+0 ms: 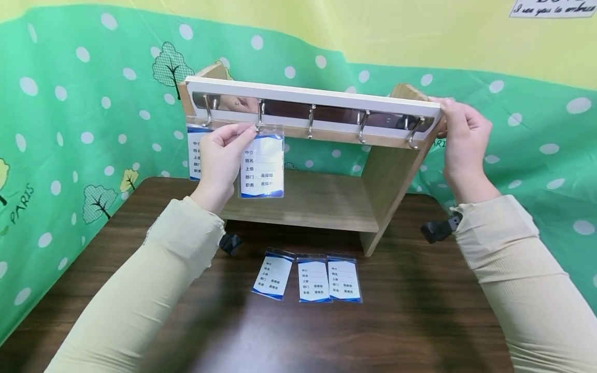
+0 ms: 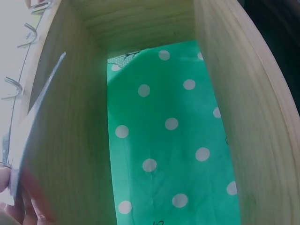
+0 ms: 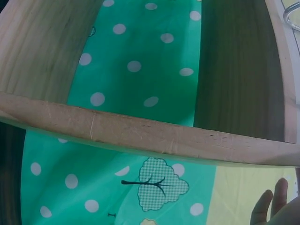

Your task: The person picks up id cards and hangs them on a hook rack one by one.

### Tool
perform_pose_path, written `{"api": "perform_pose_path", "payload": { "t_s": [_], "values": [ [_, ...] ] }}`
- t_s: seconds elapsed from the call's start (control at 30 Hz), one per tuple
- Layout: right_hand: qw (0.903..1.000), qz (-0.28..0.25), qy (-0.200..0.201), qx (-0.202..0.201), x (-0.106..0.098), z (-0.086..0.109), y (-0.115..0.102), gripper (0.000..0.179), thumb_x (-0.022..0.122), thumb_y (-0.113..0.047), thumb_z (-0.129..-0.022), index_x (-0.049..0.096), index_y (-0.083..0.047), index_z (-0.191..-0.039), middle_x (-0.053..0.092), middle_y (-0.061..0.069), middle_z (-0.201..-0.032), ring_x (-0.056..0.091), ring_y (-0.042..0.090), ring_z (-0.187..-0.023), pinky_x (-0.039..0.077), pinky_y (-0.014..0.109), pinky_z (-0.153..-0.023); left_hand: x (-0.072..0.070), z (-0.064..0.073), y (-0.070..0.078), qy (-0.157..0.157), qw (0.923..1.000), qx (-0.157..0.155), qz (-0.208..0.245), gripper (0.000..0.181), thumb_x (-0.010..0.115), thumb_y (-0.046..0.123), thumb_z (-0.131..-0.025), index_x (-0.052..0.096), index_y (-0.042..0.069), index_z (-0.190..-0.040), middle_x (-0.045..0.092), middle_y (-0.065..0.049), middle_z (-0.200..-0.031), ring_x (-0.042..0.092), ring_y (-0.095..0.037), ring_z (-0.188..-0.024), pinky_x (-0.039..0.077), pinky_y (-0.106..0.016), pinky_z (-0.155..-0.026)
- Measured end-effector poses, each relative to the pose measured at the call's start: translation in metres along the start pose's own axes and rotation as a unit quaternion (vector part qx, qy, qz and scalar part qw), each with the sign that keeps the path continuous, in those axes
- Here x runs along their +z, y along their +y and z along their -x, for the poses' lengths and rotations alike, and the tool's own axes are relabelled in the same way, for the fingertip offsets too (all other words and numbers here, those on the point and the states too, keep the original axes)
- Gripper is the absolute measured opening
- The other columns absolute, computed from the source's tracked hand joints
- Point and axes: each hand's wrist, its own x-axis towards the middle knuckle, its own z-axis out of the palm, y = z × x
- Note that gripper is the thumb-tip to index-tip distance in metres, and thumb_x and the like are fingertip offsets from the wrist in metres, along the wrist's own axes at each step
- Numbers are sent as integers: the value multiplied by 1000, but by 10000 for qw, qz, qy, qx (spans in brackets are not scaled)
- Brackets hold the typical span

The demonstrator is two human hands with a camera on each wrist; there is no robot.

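Pinched at its top edge by my left hand (image 1: 218,163) is a clear-sleeved name badge (image 1: 268,160), right at the second hook from the left (image 1: 261,110). Whether the hook passes through the sleeve cannot be made out. Behind that hand, another badge (image 1: 193,150) hangs below the leftmost hook (image 1: 207,110), partly hidden. My right hand (image 1: 466,140) grips the right end of the white board (image 1: 322,97) on the wooden hook rack. In the right wrist view, some fingers (image 3: 262,208) of that hand show at the lower right, beyond the side panel (image 3: 140,133).
Three more badges (image 1: 275,274) lie in a row on the dark wooden table (image 1: 298,336), in front of the rack. The rack's lower shelf (image 1: 303,202) spans between its side panels. A green dotted cloth (image 1: 116,93) hangs behind.
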Motion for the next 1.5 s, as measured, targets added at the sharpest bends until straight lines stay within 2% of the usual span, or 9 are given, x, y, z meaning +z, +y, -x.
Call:
{"api": "perform_pose_path", "payload": {
  "t_s": [0.1, 0.2, 0.33, 0.43, 0.67, 0.9, 1.07, 1.27, 1.5],
  "values": [
    [10000, -41, 61, -29, 0, -1, -2, 36, 67, -19, -90, 63, -6, -57, 77, -5, -92, 55, 9, -69, 40, 24, -61, 0, 0, 1, -91, 9991, 353, -225, 26, 68, 19, -94, 72, 2, -114, 75, -11, -109, 68, -3, -84, 54, -17, -73],
    [9999, -101, 49, -25, 0, -2, -2, 30, 67, -18, -90, 69, -7, -62, 77, -5, -92, 52, 9, -65, 40, 24, -61, 0, 2, 1, -37, 9967, 632, -499, 27, 67, 23, -95, 70, 2, -112, 77, -6, -92, 67, -4, -75, 52, -18, -67],
    [10000, -69, -26, -4, 0, -1, -1, 25, 67, -19, -90, 74, -7, -69, 77, -5, -90, 50, 9, -62, 39, 23, -61, -3, 4, -2, 166, 9928, 810, -866, 29, 67, 29, -94, 64, 4, -109, 67, 9, -68, 59, -7, -63, 42, -20, -56],
    [10000, -24, -38, -1, 1, 0, -1, 29, 68, -20, -90, 72, -7, -65, 77, -6, -90, 51, 8, -60, 38, 23, -61, -5, 6, -6, 246, 9909, 849, -1016, 33, 68, 34, -93, 62, 5, -109, 62, 13, -64, 56, -9, -64, 39, -22, -58],
    [9999, -100, -33, -49, 2, 1, 0, 35, 68, -18, -90, 65, -6, -58, 78, -5, -91, 53, 9, -62, 38, 23, -60, -13, 15, -20, 285, 9919, 618, -1077, 38, 70, 36, -91, 59, 5, -111, 58, 11, -70, 55, -10, -75, 41, -24, -70],
    [9999, -156, -41, -10, 2, 0, -1, 41, 66, -17, -91, 56, -5, -53, 78, -4, -95, 57, 10, -75, 39, 23, -60, -21, 30, -35, 134, 9917, 317, -1242, 37, 71, 39, -90, 62, 6, -104, 59, 5, -78, 53, -12, -70, 47, -21, -60],
    [10000, -18, -39, -25, 1, 1, 0, 38, 66, -19, -91, 61, -6, -55, 77, -5, -94, 56, 10, -74, 38, 23, -61, -26, 38, -44, 24, 9937, 115, -1112, 37, 72, 41, -89, 62, 8, -102, 63, 4, -83, 59, -10, -73, 55, -25, -55],
    [10000, 30, -44, -69, 2, 1, 0, 19, 67, -20, -91, 79, -9, -81, 77, -7, -86, 51, 8, -60, 37, 22, -61, -35, 49, -56, -24, 9941, -283, -1049, 39, 73, 41, -89, 62, 7, -104, 65, 5, -83, 66, -13, -68, 56, -25, -57],
    [10000, -45, -13, -36, 2, 2, -1, 21, 66, -19, -91, 78, -7, -78, 77, -6, -90, 49, 9, -62, 39, 22, -61, -39, 61, -70, -112, 9931, -548, -1033, 38, 74, 40, -88, 63, 6, -104, 65, 3, -85, 67, -17, -69, 56, -25, -57]
  ]
}}
